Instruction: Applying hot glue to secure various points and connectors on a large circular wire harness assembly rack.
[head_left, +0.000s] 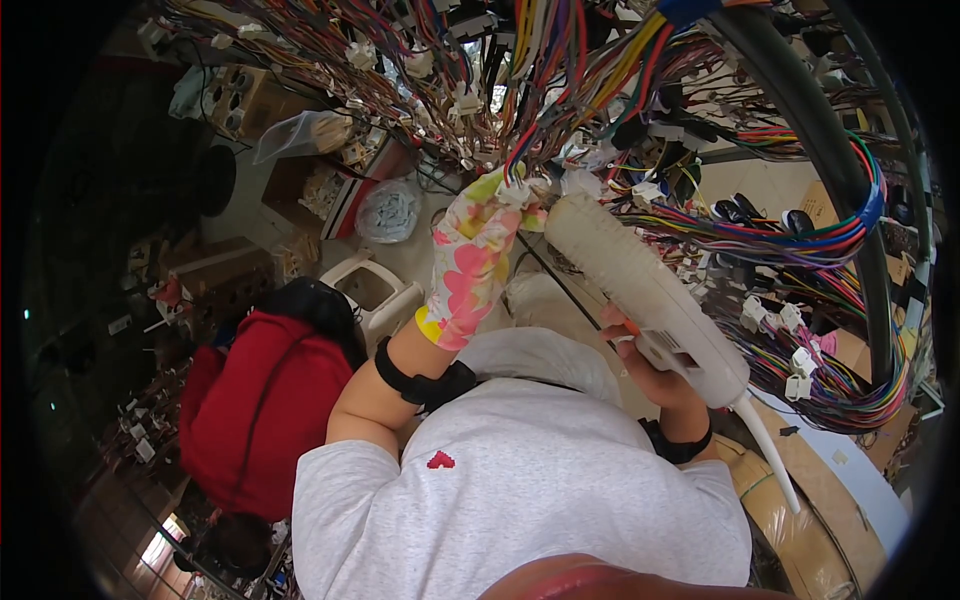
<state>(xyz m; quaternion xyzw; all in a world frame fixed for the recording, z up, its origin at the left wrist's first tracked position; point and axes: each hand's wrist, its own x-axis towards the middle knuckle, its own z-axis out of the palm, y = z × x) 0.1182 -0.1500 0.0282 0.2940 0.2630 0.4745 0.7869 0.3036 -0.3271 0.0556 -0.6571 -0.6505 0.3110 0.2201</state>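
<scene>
My left hand (480,215), in a white glove with pink and yellow flowers, is raised among hanging wires. Its fingers close round a white plug connector (514,192) with coloured wires running up from it. Bare fingers of my right hand (640,362) wrap round the handle of a bulky, grimy white glue gun (640,275). The gun's front end lies close beside the left fingertips; whether it touches the connector I cannot tell. From its rear a thin white rod (768,455) sticks out.
Thick wire bundles (600,80) with white connectors hang overhead. At right, a dark curved bar (800,110) carries more wires tied with blue tape. A person in a red top (275,410) is close by on the left, near a pale plastic chair (375,285), boxes and a clear bag (388,210).
</scene>
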